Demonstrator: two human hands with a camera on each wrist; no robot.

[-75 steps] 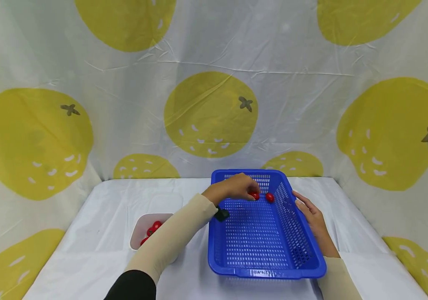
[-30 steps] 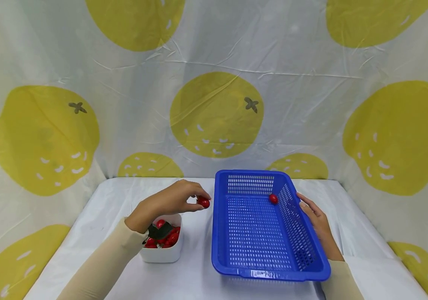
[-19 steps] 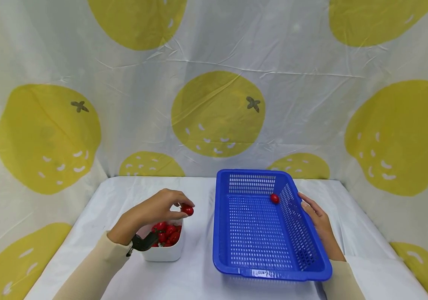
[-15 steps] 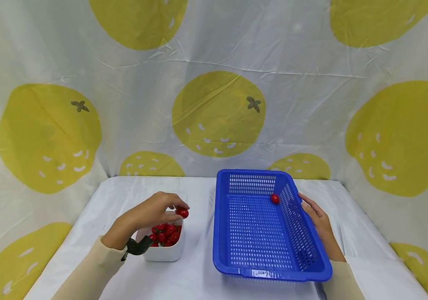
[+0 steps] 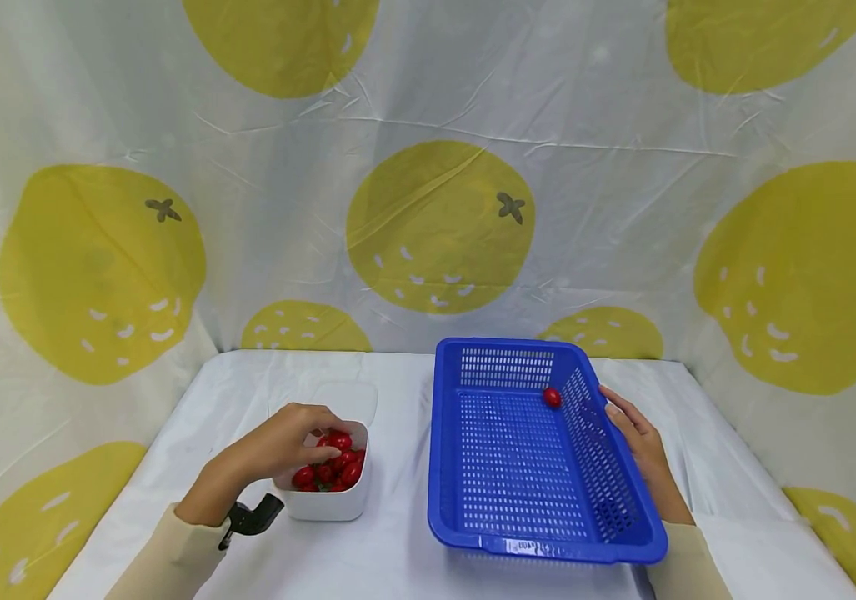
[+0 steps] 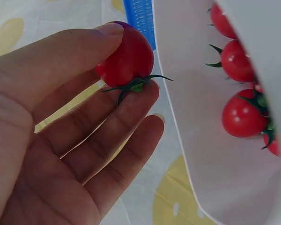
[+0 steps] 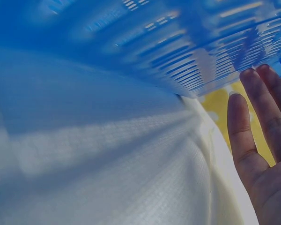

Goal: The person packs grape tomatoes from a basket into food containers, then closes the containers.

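Observation:
My left hand (image 5: 281, 442) is at the white container (image 5: 322, 506) and pinches a cherry tomato (image 6: 126, 58) between thumb and fingertips. In the left wrist view that tomato has its green calyx and sits beside the container's rim. Several other cherry tomatoes (image 5: 326, 475) lie inside the container. At the right, my right hand (image 5: 641, 442) touches the long side of the blue basket (image 5: 525, 547); in the right wrist view its fingers are straight, tips at the slotted wall. One cherry tomato (image 5: 552, 397) lies in the basket's far right corner.
A translucent flat lid (image 5: 348, 402) lies behind the container. A white cloth (image 5: 390, 533) covers the table, and a curtain (image 5: 608, 208) printed with yellow fruit hangs around it. A black wrist camera (image 5: 255, 517) sits on the left wrist.
My left hand has carried a cherry tomato from the basket's far end leftward and down to the white container. The right hand stays at the basket's side.

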